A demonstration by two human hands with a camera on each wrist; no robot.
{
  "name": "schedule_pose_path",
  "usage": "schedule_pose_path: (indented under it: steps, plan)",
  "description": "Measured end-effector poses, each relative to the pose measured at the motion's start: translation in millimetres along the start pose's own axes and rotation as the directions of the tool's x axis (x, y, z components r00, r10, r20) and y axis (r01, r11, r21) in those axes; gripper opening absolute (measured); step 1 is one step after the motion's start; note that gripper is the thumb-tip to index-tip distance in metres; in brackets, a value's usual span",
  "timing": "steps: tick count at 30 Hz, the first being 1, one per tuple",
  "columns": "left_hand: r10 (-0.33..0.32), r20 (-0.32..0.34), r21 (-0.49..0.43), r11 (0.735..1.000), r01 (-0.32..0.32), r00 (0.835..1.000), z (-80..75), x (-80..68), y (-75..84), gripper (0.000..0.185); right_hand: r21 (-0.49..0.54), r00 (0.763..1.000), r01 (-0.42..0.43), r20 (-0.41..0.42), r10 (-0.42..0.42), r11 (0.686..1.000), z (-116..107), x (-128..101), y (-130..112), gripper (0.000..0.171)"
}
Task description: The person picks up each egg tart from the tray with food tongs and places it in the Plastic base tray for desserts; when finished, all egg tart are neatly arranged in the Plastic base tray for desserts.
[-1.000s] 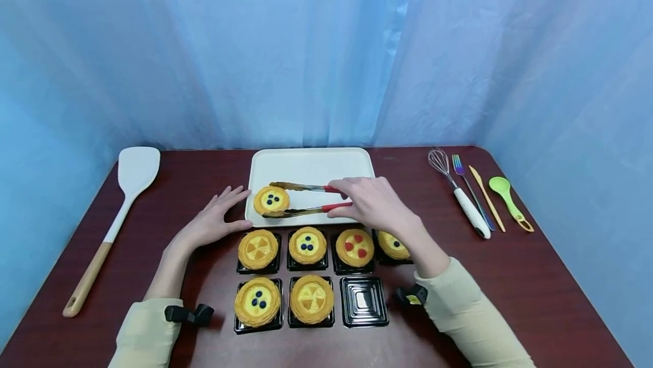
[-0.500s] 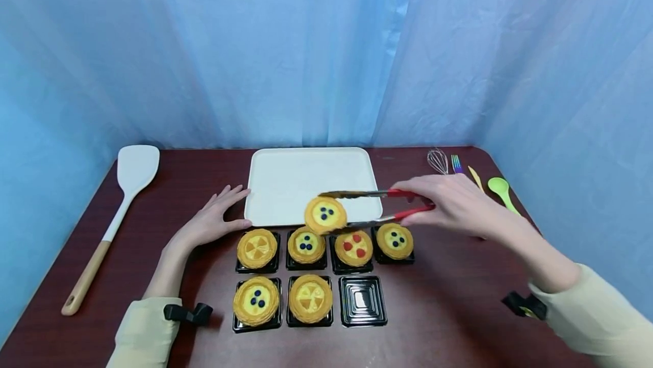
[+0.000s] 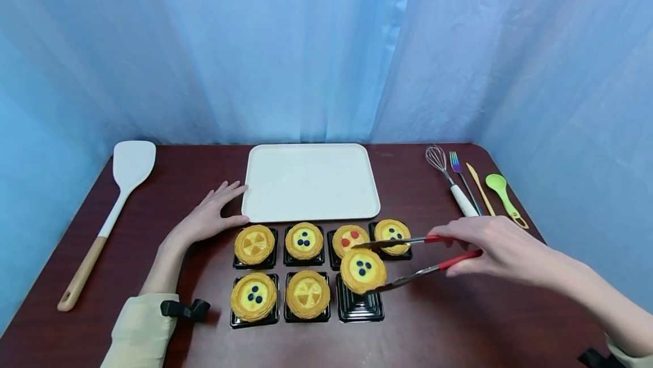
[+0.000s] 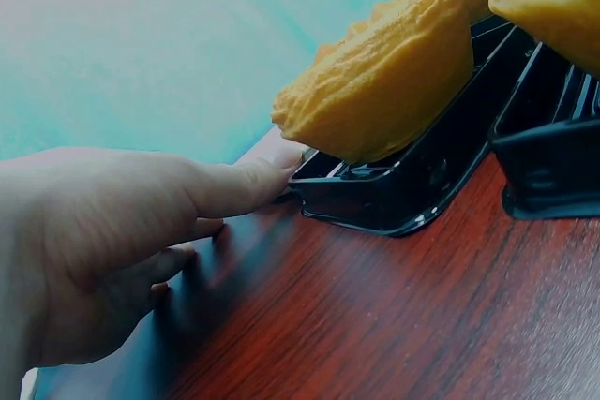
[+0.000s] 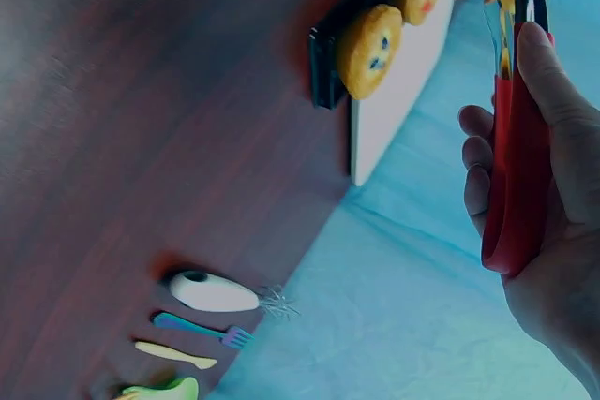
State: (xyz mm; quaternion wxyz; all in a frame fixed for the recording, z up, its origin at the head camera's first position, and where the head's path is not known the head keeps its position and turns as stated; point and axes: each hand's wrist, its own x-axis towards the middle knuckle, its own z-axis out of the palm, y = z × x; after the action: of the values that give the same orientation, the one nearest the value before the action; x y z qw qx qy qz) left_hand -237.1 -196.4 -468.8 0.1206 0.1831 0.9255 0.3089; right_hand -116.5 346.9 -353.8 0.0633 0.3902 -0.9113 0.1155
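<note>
My right hand [image 3: 497, 252] grips red-handled tongs [image 3: 456, 260], thumb on one arm and fingers curled round the other. Between the tong tips is an egg tart [image 3: 363, 271] topped with blueberries, held over a black square tray [image 3: 360, 307] in the front row. In the right wrist view the red handles [image 5: 514, 175] lie across my palm. My left hand [image 3: 206, 218] rests with spread, straight fingers at the left edge of the white platter [image 3: 311, 181]. In the left wrist view its thumb reaches the corner of a black tray [image 4: 403, 199] bearing a tart [image 4: 384, 72].
More tarts in black trays stand in two rows: fruit-wedge [image 3: 254, 245], blueberry [image 3: 304, 241] and red-berry [image 3: 349, 237] ones. A white spatula [image 3: 118, 209] lies at left. At right are a whisk [image 3: 461, 198], fork [image 3: 461, 175], yellow knife [image 3: 479, 186] and green spoon [image 3: 502, 192].
My right hand has carried the blueberry tart in the tongs off the white platter, rightward and toward me, over the front-row tray. My left hand has stayed at the platter's edge.
</note>
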Motion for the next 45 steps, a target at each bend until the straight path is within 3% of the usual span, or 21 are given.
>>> schedule_pose_path:
  steps: [14, 45]
  plan:
    - [0.011, 0.002, 0.001, 1.0, -0.011, 1.0, -1.9, 1.8, 1.7, 0.086, 0.004, 0.995, 0.097, 0.025, -0.097, 0.995, 21.3, -6.5, -1.3, 0.057]
    - [0.003, 0.0, 0.001, 1.0, -0.003, 1.0, -0.4, 0.9, -0.9, 0.086, -0.024, 0.994, 0.086, 0.067, -0.084, 0.996, 32.5, -1.6, 1.3, 0.057]
